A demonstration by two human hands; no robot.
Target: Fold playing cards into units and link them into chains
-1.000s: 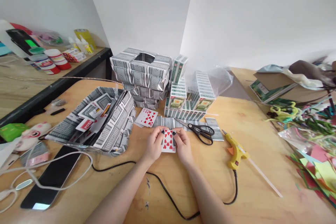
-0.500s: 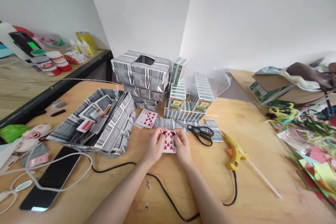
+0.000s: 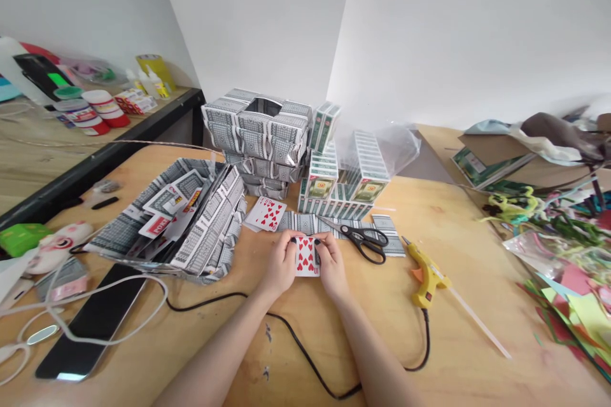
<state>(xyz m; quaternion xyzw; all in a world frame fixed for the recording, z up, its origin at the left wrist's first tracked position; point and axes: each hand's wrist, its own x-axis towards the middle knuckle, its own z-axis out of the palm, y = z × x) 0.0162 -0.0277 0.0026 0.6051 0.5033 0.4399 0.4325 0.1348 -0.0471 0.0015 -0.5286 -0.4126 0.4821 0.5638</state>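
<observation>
Red ink on a glossy white rectangular playing card [image 3: 306,259], held between the two hands: ten of hearts, upside-down "10" legible at the near right corner. Just beyond the left hand, a loose spread of white playing cards with red hearts [image 3: 270,213], corner figures too small to settle. Left of the hands, a boat-shaped basket folded from grey-and-white patterned cards [image 3: 205,248]; inside, a white card with a red label [image 3: 158,227], "POKE" readable. Ahead of the right hand, stacked green-and-white card boxes [image 3: 322,188], gold-toned end panels, fine lettering unreadable at this size.

Left hand [image 3: 282,262]: fingers curled in, thumb and fingertips pinching the card near its far left corner, dark-nailed thumb uppermost. Right hand [image 3: 333,267]: matching pinch near the far right corner. Close together, card bridging the gap.

Just past the fingertips, a row of grey-patterned cards [image 3: 291,222], with black-handled metal scissors [image 3: 365,238] lying partly across. Right of the right hand, a yellow plastic glue gun [image 3: 432,281], orange trigger toward the hand, long translucent stick [image 3: 480,321] out of the rear. Well left of the left hand, a flat black phone [image 3: 90,324], white cable [image 3: 107,343] looped over it.
</observation>
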